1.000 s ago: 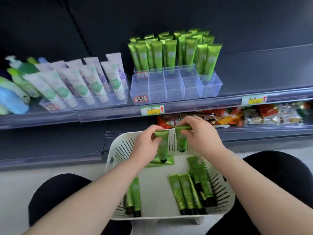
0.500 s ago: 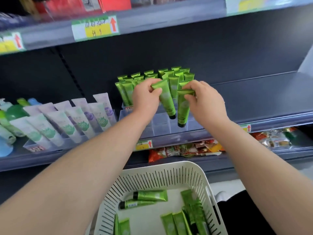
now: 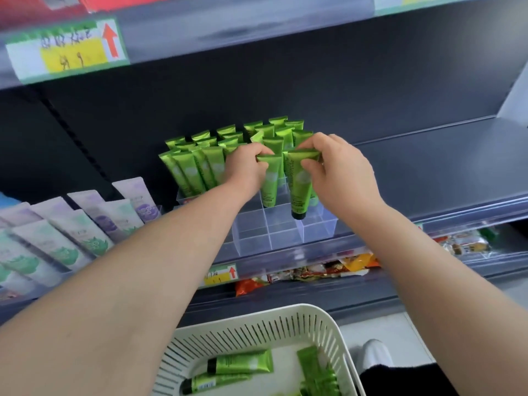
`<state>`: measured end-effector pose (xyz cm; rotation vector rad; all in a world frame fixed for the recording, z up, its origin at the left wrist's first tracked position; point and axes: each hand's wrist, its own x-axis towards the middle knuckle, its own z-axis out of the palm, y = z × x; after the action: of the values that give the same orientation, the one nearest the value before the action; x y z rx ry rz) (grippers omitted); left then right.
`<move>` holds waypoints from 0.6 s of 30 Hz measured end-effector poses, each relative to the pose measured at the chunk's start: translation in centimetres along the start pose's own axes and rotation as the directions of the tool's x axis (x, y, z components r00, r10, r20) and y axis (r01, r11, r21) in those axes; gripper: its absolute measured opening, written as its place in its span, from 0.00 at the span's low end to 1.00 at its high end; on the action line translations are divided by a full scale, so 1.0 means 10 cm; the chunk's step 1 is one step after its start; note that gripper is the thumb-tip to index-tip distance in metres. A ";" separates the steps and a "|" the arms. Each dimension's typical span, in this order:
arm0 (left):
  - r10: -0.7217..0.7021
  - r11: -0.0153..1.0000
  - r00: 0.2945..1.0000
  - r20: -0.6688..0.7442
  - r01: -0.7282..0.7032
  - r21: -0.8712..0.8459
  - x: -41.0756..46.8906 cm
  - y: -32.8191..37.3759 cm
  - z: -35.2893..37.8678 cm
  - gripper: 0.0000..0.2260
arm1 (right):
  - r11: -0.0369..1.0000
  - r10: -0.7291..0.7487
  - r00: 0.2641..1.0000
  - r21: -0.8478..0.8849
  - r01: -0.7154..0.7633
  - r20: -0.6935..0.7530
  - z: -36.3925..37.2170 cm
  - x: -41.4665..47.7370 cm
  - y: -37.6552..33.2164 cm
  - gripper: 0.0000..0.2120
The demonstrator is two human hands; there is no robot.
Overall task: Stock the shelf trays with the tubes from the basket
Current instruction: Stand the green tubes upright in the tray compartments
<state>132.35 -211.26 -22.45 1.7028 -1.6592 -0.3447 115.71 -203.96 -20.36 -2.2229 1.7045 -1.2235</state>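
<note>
My left hand (image 3: 246, 167) pinches the crimped top of a green tube (image 3: 270, 181), whose cap end sits down in a cell of the clear divided tray (image 3: 257, 238) on the shelf. My right hand (image 3: 340, 172) pinches a second green tube (image 3: 298, 187) by its top; its black cap hangs just above a tray cell. Several green tubes (image 3: 200, 167) stand upright in the tray's rear and left cells. The front cells hold nothing. Below, the white slotted basket (image 3: 257, 324) holds several more green tubes (image 3: 240, 364) lying flat.
White and purple tubes (image 3: 85, 224) lean in a tray to the left. Price tags hang on the shelf edges (image 3: 220, 275). Snack packets (image 3: 314, 272) fill the lower shelf. An upper shelf (image 3: 257, 24) overhangs the tray. A white shoe (image 3: 374, 355) shows beside the basket.
Both hands rose from the basket to the shelf tray, each carrying a green tube. Since half a second ago the tubes have lowered towards the cells, the left one entering a cell.
</note>
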 end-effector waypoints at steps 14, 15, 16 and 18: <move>0.064 0.992 0.998 0.030 -0.067 0.108 -0.31 -0.33 -0.32 0.22 | 0.999 0.027 0.999 -0.044 -0.028 -0.027 0.37 0.28 -0.17 0.12; 0.075 0.988 0.996 0.044 -0.081 0.128 -0.36 -0.35 -0.35 0.22 | 0.997 0.032 0.999 -0.073 -0.032 -0.009 0.41 0.30 -0.16 0.12; 0.088 0.986 0.995 0.057 -0.095 0.139 -0.39 -0.37 -0.37 0.23 | 0.994 0.041 0.999 -0.102 -0.040 0.012 0.44 0.32 -0.14 0.13; 0.105 0.982 0.992 0.074 -0.115 0.148 -0.45 -0.40 -0.42 0.23 | 0.986 0.069 0.996 -0.156 -0.059 0.062 0.50 0.34 -0.11 0.15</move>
<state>137.48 -206.10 -23.36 1.7171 -1.8610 -0.2285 119.93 -208.30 -21.39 -2.2443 1.8874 -1.0239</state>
